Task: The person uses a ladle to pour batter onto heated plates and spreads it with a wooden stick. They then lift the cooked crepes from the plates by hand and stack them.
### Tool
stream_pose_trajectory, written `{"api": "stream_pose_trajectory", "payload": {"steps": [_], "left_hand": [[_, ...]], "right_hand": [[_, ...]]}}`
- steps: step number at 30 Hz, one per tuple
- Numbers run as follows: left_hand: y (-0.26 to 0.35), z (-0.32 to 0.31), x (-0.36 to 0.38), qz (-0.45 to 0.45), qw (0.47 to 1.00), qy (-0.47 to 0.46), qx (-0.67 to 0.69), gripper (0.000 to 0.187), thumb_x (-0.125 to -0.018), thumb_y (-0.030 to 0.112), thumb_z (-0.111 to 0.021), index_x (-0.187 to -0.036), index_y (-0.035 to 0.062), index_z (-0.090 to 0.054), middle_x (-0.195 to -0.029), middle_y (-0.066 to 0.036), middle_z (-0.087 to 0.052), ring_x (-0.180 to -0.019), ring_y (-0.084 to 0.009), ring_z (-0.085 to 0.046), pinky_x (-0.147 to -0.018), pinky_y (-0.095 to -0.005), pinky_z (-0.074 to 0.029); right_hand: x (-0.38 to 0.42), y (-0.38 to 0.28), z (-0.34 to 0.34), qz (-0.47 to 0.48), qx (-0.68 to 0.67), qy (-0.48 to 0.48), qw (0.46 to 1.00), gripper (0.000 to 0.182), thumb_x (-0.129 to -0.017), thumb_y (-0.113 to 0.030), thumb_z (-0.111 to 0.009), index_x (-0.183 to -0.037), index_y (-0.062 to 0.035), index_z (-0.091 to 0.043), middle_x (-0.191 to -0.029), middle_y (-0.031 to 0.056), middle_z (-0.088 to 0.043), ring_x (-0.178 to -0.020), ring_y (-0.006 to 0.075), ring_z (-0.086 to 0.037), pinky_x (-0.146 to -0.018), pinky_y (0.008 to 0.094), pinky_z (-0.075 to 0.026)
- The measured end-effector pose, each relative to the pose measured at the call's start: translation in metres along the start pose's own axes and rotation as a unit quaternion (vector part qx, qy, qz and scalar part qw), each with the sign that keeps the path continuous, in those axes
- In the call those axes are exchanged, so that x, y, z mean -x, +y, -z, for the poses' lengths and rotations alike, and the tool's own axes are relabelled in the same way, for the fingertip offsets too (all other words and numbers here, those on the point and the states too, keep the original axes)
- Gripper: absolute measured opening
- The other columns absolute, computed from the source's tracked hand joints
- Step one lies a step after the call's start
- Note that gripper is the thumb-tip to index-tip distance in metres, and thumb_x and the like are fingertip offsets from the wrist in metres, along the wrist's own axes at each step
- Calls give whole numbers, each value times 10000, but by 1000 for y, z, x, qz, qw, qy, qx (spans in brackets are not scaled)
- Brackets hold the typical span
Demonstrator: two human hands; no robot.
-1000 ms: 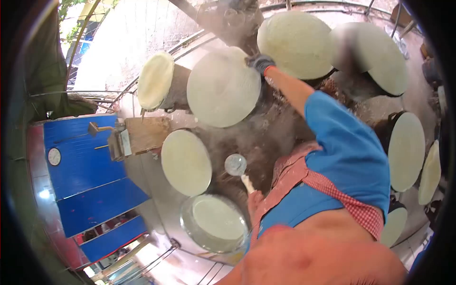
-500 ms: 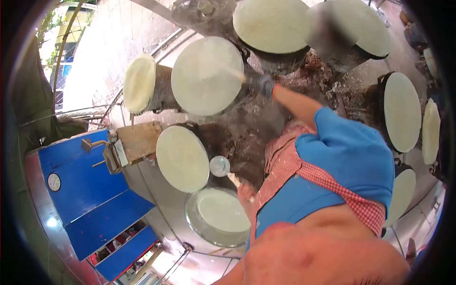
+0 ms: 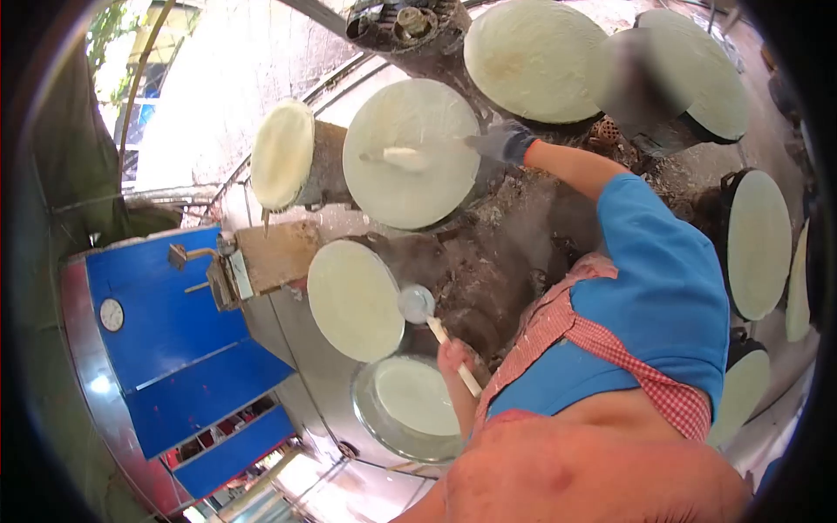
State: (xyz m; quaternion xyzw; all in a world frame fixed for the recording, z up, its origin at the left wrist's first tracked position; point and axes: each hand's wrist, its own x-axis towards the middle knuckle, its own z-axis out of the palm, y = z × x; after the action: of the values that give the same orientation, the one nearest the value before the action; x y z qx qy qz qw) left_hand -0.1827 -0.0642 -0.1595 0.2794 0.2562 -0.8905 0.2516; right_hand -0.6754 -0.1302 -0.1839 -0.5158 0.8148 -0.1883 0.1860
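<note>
A big blue panel [image 3: 174, 314] stands across from the worker, whose blue shirt [image 3: 654, 253] shows behind a red-checked apron [image 3: 602, 338]. In front is a broad, pale front plate [image 3: 427, 202], round and slightly hazed, with a smaller side plate [image 3: 353, 301] near it. Just beside that is a basin [image 3: 373, 427] of pale batter [image 3: 417, 398]. Of the 2 hands, the gloved right hand [image 3: 506, 141] reaches to the rim of the front plate; through the blur I can't tell whether its grip holds anything. The bare left hand [image 3: 455, 356] has its grip wrapped round the handle of 1 ladle [image 3: 417, 304], whose round bowl is at the side plate's edge. A pale, blurred stick [image 3: 404, 158] shows over the front plate's middle.
</note>
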Motion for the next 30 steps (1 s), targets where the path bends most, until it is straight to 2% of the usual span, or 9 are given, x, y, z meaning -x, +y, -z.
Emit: {"api": "stream_pose_trajectory", "payload": {"steps": [4, 5, 16, 18, 20, 22, 24, 27, 30], "left_hand": [[27, -42, -47, -88, 978, 1, -187, 185, -854, 186, -380, -974, 138, -512, -509, 34, -296, -331, -65, -299, -292, -189, -301], [22, -70, -60, -102, 970, 28, -220, 290, -841, 186, -414, -570, 147, -319, -450, 25, -302, -301, -72, -296, -256, -202, -254], [-27, -182, -194, -219, 911, 52, -344, 214, -778, 64, -475, -709, 110, -278, -484, 23, -277, -354, -75, -273, -295, -214, -251], [-36, -187, -213, -149, 940, 110, -285, 234, -793, 119, -464, -655, 121, -275, -460, 23, -282, -335, -74, -261, -307, -213, -241], [-25, -180, -176, 22, 957, -69, -281, 299, -839, 176, -435, -573, 152, -300, -459, 30, -286, -320, -72, -249, -301, -210, -244], [-32, -148, -114, -50, 920, -183, -343, 222, -864, 191, -430, -652, 133, -398, -454, 31, -285, -315, -70, -254, -282, -203, -242], [-38, -111, -82, -119, 940, -39, -318, 127, -888, 234, -398, -812, 157, -465, -446, 27, -283, -305, -75, -257, -266, -196, -231], [-29, -91, -81, 59, 975, -87, -195, 204, -901, 222, -375, -1069, 159, -473, -535, 1, -306, -345, -85, -279, -286, -213, -269], [-44, -104, -76, 173, 978, -82, -80, 271, -909, 208, -354, -1106, 81, -491, -573, -2, -320, -382, -84, -310, -314, -217, -290]], "right_hand": [[24, 20, 33, 19, 78, -5, 997, 326, -806, -336, -435, -1112, -235, -483, -750, 160, -588, -649, 333, -569, -530, 415, -430], [28, 24, 30, 7, 87, -1, 996, 321, -810, -326, -435, -1114, -234, -482, -735, 157, -587, -638, 331, -568, -514, 413, -426], [103, 15, -56, 113, 184, 99, 971, 342, -843, -215, -367, -1161, -126, -453, -716, 109, -595, -591, 261, -569, -518, 395, -453], [123, -13, -75, 100, 125, 75, 984, 338, -839, -179, -366, -1162, -152, -463, -696, 132, -578, -573, 271, -551, -536, 391, -441], [145, -33, -33, 23, 97, -22, 995, 334, -831, -174, -383, -1151, -169, -477, -692, 135, -572, -572, 270, -545, -543, 383, -436], [167, -30, -34, 130, -26, 175, 976, 271, -814, -229, -408, -1052, -191, -532, -614, 115, -538, -512, 261, -528, -443, 402, -388], [181, -19, -34, 115, 60, 165, 978, 272, -810, -229, -420, -1052, -174, -532, -563, 91, -494, -462, 234, -509, -372, 379, -356], [206, -31, -45, 52, 232, 100, 966, 381, -781, -286, -497, -1132, -140, -483, -594, 79, -520, -490, 231, -538, -396, 356, -394], [237, -48, -21, 63, 26, 187, 980, 451, -763, -339, -533, -1162, -141, -464, -710, 85, -579, -577, 248, -564, -505, 363, -434]]}}
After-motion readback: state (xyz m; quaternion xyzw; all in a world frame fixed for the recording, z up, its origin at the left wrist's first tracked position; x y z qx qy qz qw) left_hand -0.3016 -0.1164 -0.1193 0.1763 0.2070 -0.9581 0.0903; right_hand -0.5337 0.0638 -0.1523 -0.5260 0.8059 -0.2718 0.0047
